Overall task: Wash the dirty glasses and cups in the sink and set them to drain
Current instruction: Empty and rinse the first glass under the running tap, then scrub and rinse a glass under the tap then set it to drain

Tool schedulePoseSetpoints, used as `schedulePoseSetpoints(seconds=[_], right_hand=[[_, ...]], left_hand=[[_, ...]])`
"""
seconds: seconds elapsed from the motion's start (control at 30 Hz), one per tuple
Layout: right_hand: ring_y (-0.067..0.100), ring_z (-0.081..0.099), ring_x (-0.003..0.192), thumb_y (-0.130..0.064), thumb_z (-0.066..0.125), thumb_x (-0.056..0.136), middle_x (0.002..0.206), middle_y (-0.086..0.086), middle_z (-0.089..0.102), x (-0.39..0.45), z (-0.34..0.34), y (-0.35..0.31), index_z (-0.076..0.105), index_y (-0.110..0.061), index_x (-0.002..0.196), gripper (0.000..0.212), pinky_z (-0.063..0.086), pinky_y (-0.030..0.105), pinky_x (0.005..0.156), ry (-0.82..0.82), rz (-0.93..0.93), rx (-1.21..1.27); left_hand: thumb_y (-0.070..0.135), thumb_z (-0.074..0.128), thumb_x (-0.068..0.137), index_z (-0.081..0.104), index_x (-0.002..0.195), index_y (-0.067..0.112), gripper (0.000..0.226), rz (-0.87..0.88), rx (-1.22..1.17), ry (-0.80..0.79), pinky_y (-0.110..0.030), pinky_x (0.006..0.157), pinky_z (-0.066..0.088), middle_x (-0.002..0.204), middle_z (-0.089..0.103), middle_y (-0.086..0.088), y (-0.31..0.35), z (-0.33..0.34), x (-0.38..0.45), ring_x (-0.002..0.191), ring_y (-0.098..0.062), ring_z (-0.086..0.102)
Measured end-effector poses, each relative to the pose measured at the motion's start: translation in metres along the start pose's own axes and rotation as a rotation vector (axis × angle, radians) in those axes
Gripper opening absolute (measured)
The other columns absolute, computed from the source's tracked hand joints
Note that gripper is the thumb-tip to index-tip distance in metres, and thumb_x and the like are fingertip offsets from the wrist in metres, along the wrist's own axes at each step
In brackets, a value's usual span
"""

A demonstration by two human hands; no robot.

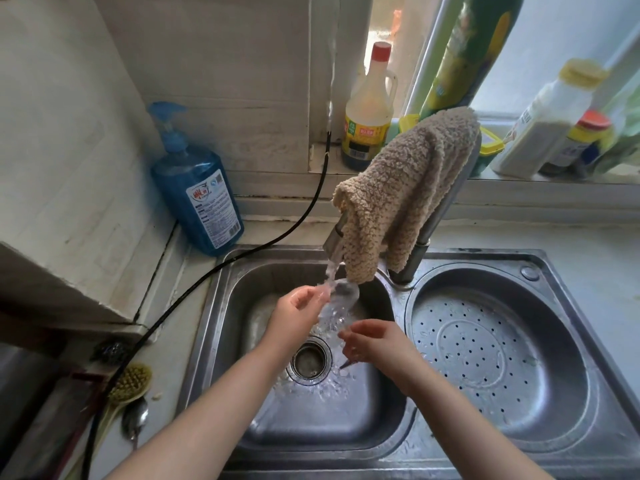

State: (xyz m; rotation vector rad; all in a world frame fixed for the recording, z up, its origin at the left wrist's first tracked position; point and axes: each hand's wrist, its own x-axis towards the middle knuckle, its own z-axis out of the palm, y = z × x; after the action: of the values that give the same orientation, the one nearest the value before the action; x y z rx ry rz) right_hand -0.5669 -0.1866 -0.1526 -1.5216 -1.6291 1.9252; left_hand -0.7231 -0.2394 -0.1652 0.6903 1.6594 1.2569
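A clear glass (pixel 341 303) is tilted under the running stream from the tap (pixel 334 242), over the left sink basin (pixel 242 393). My left hand (pixel 298 311) grips the glass near its upper rim. My right hand (pixel 372 341) is cupped at its lower end, in the splashing water; how firmly it grips is hard to see. Water runs down onto the drain (pixel 309 360). The round right basin holds a perforated metal drain tray (pixel 491 344) with nothing on it.
A beige cloth (pixel 405 199) hangs over the tap. A blue detergent pump bottle (pixel 197 188) stands at the back left corner. A black hose (pixel 214 271) crosses the counter. A brush (pixel 130 382) and spoon (pixel 135 419) lie at left. Bottles line the windowsill (pixel 369 112).
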Motion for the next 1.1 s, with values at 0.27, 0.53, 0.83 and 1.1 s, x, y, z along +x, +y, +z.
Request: schedulePoseSetpoints(seconds=[0.27,0.53,0.83,1.1], right_hand=[[0.005,0.067,0.075,-0.058,0.062,0.079,0.077,-0.011,0.068,-0.028,-0.028,-0.015,0.060,-0.041,0.102,0.029,0.051,0.026,0.070,0.105,-0.190,-0.764],[0.004,0.058,0.074,-0.028,0.089,0.060,0.114,-0.006,0.055,-0.059,-0.065,0.000,0.052,-0.037,0.123,0.074,0.050,0.016,0.068,-0.048,-0.257,-0.317],[-0.004,0.051,0.081,-0.017,0.076,0.071,0.097,-0.010,0.049,-0.030,-0.137,0.021,0.057,-0.031,0.106,0.042,0.040,0.012,0.068,0.464,-0.399,-0.403],[0.014,0.053,0.105,-0.029,0.072,0.075,0.123,0.002,0.044,0.060,-0.186,0.059,0.047,-0.023,0.126,0.057,0.046,0.029,0.082,0.334,-0.141,-0.706]], left_hand=[[0.053,0.066,0.072,0.069,0.087,0.016,0.041,-0.140,0.047,-0.153,-0.035,0.090,0.052,0.088,0.073,0.002,-0.018,0.006,-0.017,0.092,-0.017,0.066],[0.027,0.055,0.094,0.058,0.074,0.007,0.029,-0.475,-0.427,-0.180,-0.040,0.080,0.056,0.065,0.066,-0.005,-0.022,0.053,-0.029,0.067,-0.016,0.068],[0.026,0.046,0.100,0.060,0.098,0.018,0.016,-0.472,-0.233,-0.133,-0.043,0.100,0.044,0.102,0.068,-0.003,-0.016,0.127,-0.019,0.099,-0.017,0.063],[0.018,0.045,0.100,0.062,0.089,0.016,0.020,-0.525,-0.224,0.105,-0.027,0.074,0.045,0.091,0.067,-0.003,-0.049,0.117,-0.018,0.080,-0.012,0.063]])
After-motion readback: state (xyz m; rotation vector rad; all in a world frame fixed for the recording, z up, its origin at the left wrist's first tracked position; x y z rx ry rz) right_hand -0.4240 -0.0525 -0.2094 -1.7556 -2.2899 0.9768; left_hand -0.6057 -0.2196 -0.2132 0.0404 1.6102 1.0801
